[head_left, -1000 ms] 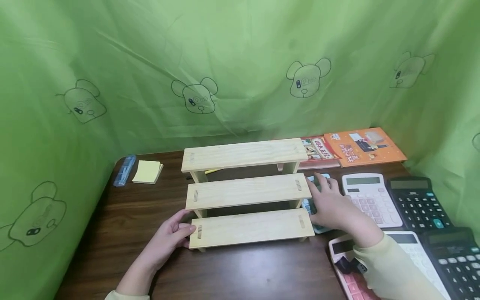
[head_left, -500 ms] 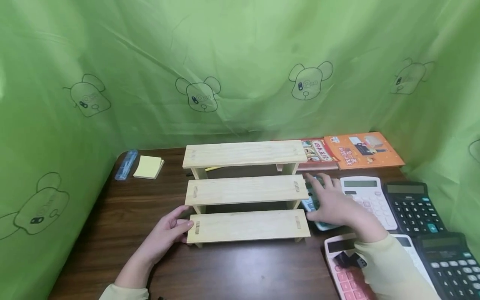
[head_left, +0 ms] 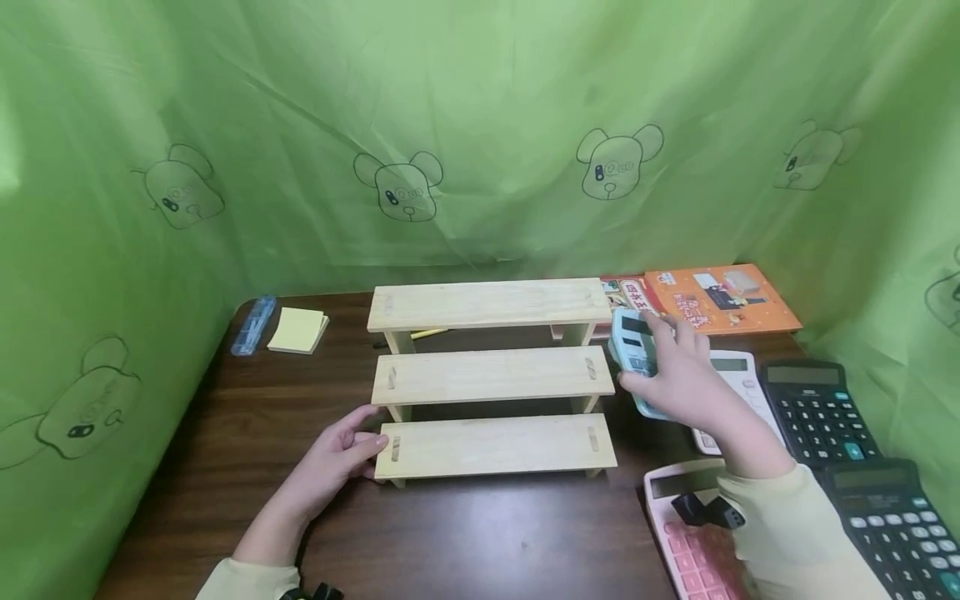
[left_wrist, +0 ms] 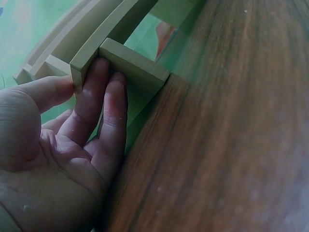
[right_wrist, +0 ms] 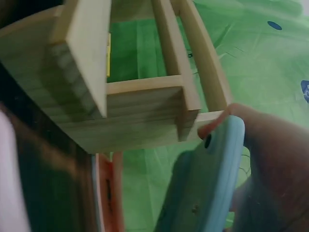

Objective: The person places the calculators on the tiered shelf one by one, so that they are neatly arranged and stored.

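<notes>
Mid-frame, a three-tier wooden rack (head_left: 491,373) stands on the worktop (head_left: 465,537) — the left grip (head_left: 333,457) pinches its lowest board's (head_left: 495,446) left end; right of centre, the right grip (head_left: 681,373) holds a blue calculator (head_left: 633,353).

- I saw the three-tier rack (head_left: 492,373) as pale, bare wood, matt and smooth, with faint grain and darker end grain at the joints.
- The blue calculator (head_left: 636,354) looked to me like smooth plastic with a soft sheen.
- I took the pink calculator (head_left: 690,552) and black calculators (head_left: 821,408) for plastic too.
- On my feed the tabletop (head_left: 480,533) showed a dark, streaked wood finish, mildly glossy.
- The green curtain (head_left: 480,83) was thin cloth, creased and faintly shiny.
- I read the yellow notepad (head_left: 297,330) as matt paper, the orange book (head_left: 720,292) as smooth printed card.
- The sleeve (head_left: 802,525) seemed soft, matt cloth.
</notes>
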Motion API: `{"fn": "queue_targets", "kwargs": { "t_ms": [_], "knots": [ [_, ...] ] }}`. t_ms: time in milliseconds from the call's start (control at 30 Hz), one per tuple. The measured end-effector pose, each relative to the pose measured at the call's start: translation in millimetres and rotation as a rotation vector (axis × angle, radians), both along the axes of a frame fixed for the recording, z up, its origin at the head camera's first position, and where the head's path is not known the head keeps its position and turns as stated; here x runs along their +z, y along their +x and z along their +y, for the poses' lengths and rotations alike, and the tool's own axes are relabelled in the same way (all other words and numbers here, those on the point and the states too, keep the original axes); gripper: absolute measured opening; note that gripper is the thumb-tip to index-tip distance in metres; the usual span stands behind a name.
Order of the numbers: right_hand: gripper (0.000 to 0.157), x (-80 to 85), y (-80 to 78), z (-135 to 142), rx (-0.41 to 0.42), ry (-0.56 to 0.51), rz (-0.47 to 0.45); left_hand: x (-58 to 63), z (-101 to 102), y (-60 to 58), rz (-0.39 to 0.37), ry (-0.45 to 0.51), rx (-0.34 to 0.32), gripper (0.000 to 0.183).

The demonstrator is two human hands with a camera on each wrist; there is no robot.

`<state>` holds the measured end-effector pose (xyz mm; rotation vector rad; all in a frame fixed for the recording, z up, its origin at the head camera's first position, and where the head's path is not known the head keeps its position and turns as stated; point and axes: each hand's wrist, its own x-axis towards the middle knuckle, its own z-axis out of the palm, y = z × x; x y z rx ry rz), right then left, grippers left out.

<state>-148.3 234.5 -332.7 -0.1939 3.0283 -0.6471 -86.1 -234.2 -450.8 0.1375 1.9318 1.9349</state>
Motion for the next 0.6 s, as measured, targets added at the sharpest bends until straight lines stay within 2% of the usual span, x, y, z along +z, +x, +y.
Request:
{"fn": "queue_targets", "kwargs": {
  "t_ms": [133,300,467,600],
  "knots": [
    [0.096,15.3,-5.5,-5,-0.058,-0.026,0.085,-1.3,-2,1.1,0.001,0.004,-0.004,0.065],
    [0.095,35.6,-10.5,-16,-0.076,-0.041,0.195,-0.4,-2,1.2,0.016,-0.025,0.012,0.065],
    [0.096,47.1,-12.8,-29,-0.052,-0.030,0.232,0.8,-1,2.6,0.001,-0.036,0.023,0.065],
    [0.095,52.2,-15.7,-37,-0.034,-0.019,0.246,0.8,5,2.1,-0.009,-0.059,0.067,0.063]
  ]
}}
